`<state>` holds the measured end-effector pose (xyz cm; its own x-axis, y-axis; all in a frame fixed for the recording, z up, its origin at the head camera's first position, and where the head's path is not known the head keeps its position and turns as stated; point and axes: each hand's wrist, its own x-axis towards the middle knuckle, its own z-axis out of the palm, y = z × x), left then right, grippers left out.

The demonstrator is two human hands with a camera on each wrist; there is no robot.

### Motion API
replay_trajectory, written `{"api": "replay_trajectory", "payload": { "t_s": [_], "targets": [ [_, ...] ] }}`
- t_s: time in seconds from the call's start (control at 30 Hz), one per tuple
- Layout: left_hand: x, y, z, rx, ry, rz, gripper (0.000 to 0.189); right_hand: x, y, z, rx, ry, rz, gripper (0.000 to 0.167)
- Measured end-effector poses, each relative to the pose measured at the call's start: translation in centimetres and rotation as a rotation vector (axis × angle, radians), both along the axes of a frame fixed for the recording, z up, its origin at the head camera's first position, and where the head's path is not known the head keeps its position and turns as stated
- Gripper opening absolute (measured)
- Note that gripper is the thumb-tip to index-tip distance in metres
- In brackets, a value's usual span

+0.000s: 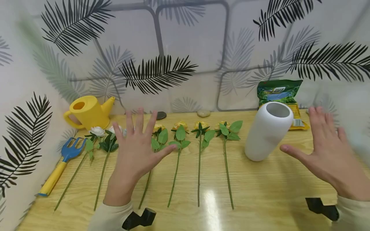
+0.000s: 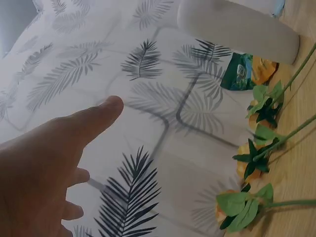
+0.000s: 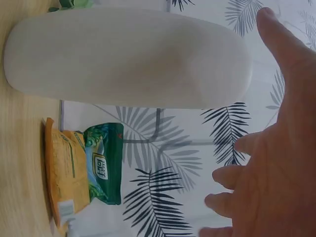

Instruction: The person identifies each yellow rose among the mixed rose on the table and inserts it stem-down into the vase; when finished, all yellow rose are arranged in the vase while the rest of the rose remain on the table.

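white vase (image 1: 267, 138): upright on the wooden table (image 1: 254, 195), between the two hands, nearer the right one. right hand (image 1: 330, 149): fingers and thumb spread apart, in the air near the vase, holding nothing. left hand (image 1: 134, 157): likewise spread, nothing gripped, above the row of flowers, hiding part of it in the head view. yellow flowers (image 1: 180, 132) lie left of the vase, white flowers (image 1: 97, 131) further left. green-and-yellow packet (image 1: 278, 91) sits behind the vase. yellow watering can (image 1: 91, 114) and blue-tined fork (image 1: 69, 152) at far left.

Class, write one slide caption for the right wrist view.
An open right hand beside a white vase, not touching it, with a green-and-yellow packet before a leaf-patterned backdrop.
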<state>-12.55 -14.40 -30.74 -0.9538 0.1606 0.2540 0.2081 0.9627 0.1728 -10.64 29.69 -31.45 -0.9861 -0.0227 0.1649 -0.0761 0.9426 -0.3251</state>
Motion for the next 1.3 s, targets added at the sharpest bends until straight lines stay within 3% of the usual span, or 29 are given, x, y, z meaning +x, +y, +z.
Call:
{"api": "replay_trajectory", "payload": {
  "t_s": [0.1, 0.17, 0.37, 0.53, 0.67, 0.93, 1.03, 1.2, 1.3],
  "targets": [
    [0.2, 2.4, -0.3, 0.041, 0.005, -0.041, 0.099, -0.2, -0.4, -0.1, -0.093, -0.018, -0.010, 0.119],
    [0.4, 4.4, -0.7, 0.111, -0.032, -0.073, 0.089, -0.5, -0.8, -0.2, -0.165, -0.029, -0.013, 0.120],
    [0.3, 10.5, -3.0, 0.284, -0.241, -0.146, 0.059, -1.5, -1.8, -1.2, -0.358, 0.029, 0.078, 0.115],
    [-0.6, 14.2, -5.4, 0.320, -0.354, -0.120, 0.052, -2.2, -2.5, -2.3, -0.437, 0.057, 0.100, 0.105],
    [-1.1, 16.6, -6.8, 0.300, -0.362, -0.092, 0.047, -2.1, -2.5, -2.7, -0.469, 0.069, 0.086, 0.100],
    [-1.5, 19.7, -8.3, 0.275, -0.354, -0.005, 0.048, -2.0, -2.3, -3.0, -0.504, 0.118, 0.100, 0.096],
    [-1.8, 20.2, -8.7, 0.286, -0.347, -0.006, 0.047, -2.2, -2.3, -3.0, -0.506, 0.122, 0.109, 0.099],
    [-2.3, 20.6, -9.3, 0.329, -0.333, -0.030, 0.026, -2.4, -2.1, -3.0, -0.508, 0.119, 0.120, 0.102],
    [-2.4, 20.4, -9.5, 0.372, -0.323, -0.039, 0.027, -2.4, -2.1, -3.0, -0.505, 0.120, 0.124, 0.102]
  ]
}}
